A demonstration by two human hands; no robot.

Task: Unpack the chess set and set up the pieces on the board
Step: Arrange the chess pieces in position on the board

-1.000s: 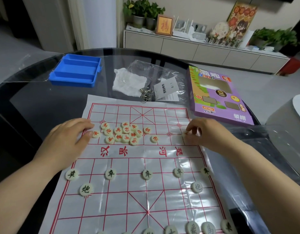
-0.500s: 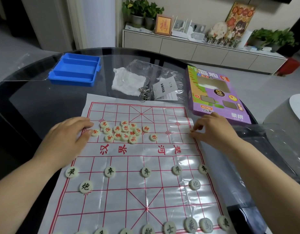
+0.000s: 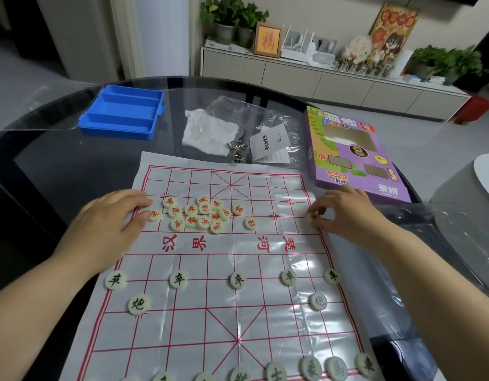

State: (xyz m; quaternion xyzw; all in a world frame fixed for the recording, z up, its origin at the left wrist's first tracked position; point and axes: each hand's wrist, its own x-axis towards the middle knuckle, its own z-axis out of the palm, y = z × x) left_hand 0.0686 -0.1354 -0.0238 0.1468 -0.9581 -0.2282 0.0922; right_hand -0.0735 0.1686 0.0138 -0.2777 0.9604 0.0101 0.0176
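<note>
A white plastic board sheet [image 3: 265, 320] with a red grid lies on the glass table. Black-lettered pieces stand in rows on the near half, such as a cannon [image 3: 138, 304]. A loose heap of red-lettered pieces [image 3: 202, 215] sits on the far half. My left hand [image 3: 108, 229] lies at the sheet's left edge, its thumb and fingertips touching a red piece [image 3: 155, 215]. At the sheet's right edge line, my right hand [image 3: 345, 213] pinches a red piece [image 3: 312, 216] between thumb and fingers.
A blue compartment tray [image 3: 122, 116] stands at the far left. A clear bag with white paper, metal rings and a leaflet [image 3: 238, 133] lies behind the board. The purple game box [image 3: 350, 155] sits far right. Clear plastic wrap [image 3: 402, 243] covers the right table side.
My right hand has carried its red piece rightward from inside the grid to the board's right edge line. The left hand stays by the red piece at the left edge.
</note>
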